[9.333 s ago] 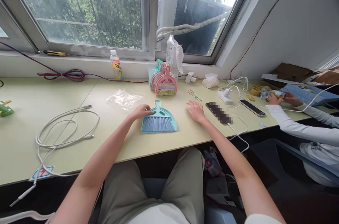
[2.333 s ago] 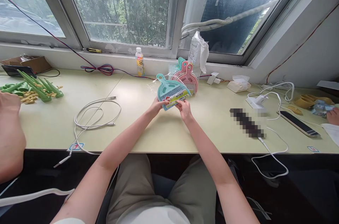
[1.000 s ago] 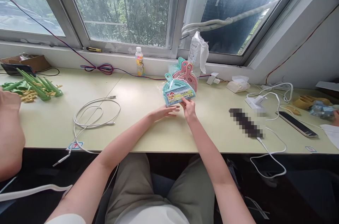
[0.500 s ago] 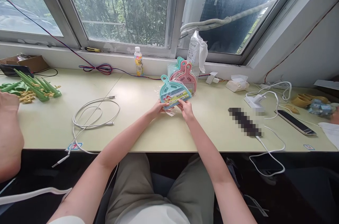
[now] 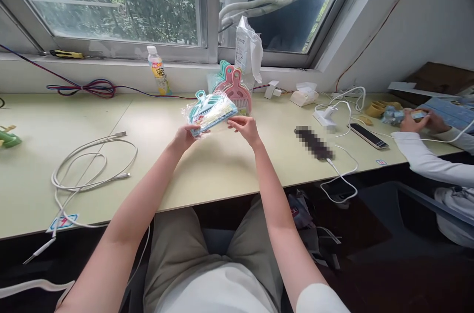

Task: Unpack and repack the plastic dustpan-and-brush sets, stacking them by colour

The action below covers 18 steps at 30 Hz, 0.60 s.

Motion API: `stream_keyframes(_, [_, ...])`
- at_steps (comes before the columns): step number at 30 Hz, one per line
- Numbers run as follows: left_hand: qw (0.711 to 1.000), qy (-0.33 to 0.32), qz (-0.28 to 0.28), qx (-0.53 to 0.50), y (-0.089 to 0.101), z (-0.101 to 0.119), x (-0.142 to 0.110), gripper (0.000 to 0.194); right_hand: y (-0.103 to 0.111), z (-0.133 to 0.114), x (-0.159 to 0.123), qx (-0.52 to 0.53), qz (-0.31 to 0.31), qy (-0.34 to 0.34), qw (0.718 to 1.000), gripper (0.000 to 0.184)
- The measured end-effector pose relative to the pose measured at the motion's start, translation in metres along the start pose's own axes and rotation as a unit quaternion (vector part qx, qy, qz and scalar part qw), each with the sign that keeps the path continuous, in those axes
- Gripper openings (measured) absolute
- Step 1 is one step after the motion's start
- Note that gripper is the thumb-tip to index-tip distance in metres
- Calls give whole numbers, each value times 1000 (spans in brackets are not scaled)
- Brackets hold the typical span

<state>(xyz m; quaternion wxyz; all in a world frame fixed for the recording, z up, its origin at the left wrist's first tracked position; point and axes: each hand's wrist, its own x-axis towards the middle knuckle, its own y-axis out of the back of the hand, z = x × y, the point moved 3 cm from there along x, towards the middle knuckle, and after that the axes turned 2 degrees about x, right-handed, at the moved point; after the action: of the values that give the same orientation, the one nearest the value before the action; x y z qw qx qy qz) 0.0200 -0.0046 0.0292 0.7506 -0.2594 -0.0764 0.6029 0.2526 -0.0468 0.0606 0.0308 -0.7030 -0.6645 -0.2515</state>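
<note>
A teal mini dustpan-and-brush set in a clear plastic bag (image 5: 208, 111) is lifted above the pale green table (image 5: 229, 165), tilted nearly flat. My left hand (image 5: 184, 136) pinches the bag's lower left corner. My right hand (image 5: 245, 127) is at the bag's right end, fingers curled on the plastic edge. Behind them a row of bagged pink and teal dustpan sets (image 5: 233, 92) leans against the window sill.
A coiled white cable (image 5: 89, 167) lies left, a drink bottle (image 5: 158, 70) and a white packet (image 5: 247, 49) stand at the sill. A blurred dark object (image 5: 314, 142), a phone (image 5: 368, 135) and chargers lie right. A co-worker's hands (image 5: 416, 123) handle small items far right.
The bagged dustpan has tipped from upright to nearly flat and moved slightly left. My view has swung right, bringing the co-worker on the right into sight and losing the one on the left.
</note>
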Motion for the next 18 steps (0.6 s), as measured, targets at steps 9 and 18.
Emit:
stream_keyframes(9, [999, 19, 45, -15, 9, 5, -1, 49, -2, -4, -2, -315, 84, 165, 931, 25])
stream_keyframes(18, [996, 58, 1, 74, 10, -3, 2, 37, -7, 2, -2, -290, 95, 151, 940, 25])
